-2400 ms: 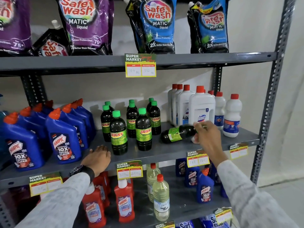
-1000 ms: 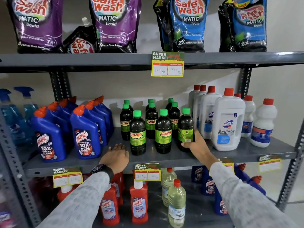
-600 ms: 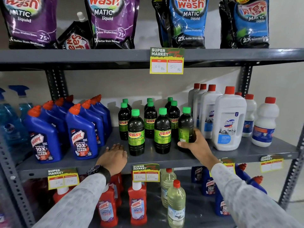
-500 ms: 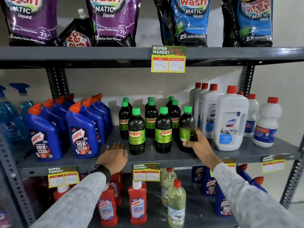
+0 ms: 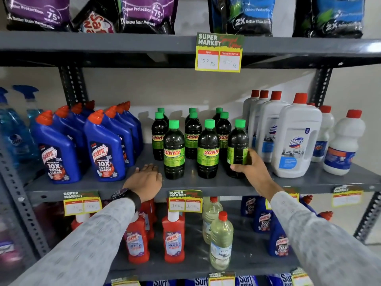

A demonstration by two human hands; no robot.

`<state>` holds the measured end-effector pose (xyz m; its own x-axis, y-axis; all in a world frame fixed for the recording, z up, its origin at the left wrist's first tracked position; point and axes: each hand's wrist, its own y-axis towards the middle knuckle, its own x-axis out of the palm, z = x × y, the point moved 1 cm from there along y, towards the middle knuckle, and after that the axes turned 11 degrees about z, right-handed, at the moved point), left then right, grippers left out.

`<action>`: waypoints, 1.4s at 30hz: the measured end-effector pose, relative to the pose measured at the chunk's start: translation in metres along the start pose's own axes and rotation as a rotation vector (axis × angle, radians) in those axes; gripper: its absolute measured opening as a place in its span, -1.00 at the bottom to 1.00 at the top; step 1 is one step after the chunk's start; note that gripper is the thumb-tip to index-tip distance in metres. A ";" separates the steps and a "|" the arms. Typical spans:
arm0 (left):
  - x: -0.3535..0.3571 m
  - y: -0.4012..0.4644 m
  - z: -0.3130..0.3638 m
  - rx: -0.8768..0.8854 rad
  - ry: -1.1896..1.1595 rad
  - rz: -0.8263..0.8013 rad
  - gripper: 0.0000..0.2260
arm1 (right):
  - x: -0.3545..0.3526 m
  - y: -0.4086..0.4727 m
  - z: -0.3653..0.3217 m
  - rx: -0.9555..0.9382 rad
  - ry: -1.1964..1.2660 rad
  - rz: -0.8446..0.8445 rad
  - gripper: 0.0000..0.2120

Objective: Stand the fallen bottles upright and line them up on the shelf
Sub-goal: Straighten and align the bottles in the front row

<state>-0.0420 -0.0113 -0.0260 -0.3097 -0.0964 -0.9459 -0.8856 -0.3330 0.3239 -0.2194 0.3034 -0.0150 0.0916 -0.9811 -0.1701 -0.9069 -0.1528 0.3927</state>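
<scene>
Several dark Sunny bottles with green caps stand upright on the grey middle shelf (image 5: 206,185). The rightmost front Sunny bottle (image 5: 237,145) stands upright with its label turned sideways, and my right hand (image 5: 250,168) wraps around its lower part. Two more front Sunny bottles (image 5: 174,150) (image 5: 208,150) stand to its left in a row. My left hand (image 5: 145,179) rests flat on the shelf's front edge, left of the row, holding nothing.
Blue Harpic bottles (image 5: 105,149) crowd the left of the shelf, white Domex bottles (image 5: 294,139) the right. Detergent pouches (image 5: 148,15) sit on the shelf above. Red Harpic bottles (image 5: 173,240) and clear bottles (image 5: 220,242) stand below. Price tags (image 5: 184,201) hang from the shelf edges.
The bottle that lay on its side 2.4 s ago now stands upright at the right end of the front row. My right hand keeps hold of it; the left hand has stayed put.
</scene>
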 end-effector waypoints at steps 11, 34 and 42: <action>0.003 0.001 -0.003 -0.036 -0.090 0.036 -0.47 | 0.002 -0.003 -0.002 -0.036 -0.043 0.043 -0.34; 0.006 0.003 -0.006 -0.036 -0.102 0.042 -0.47 | 0.001 -0.002 0.003 -0.017 -0.053 0.048 -0.37; 0.002 0.001 -0.003 -0.046 -0.108 0.026 -0.48 | 0.003 -0.009 -0.004 -0.075 -0.102 0.114 -0.31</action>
<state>-0.0428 -0.0149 -0.0278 -0.3697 -0.0052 -0.9291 -0.8606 -0.3749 0.3446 -0.2088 0.3010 -0.0156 -0.0560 -0.9762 -0.2097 -0.8756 -0.0529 0.4801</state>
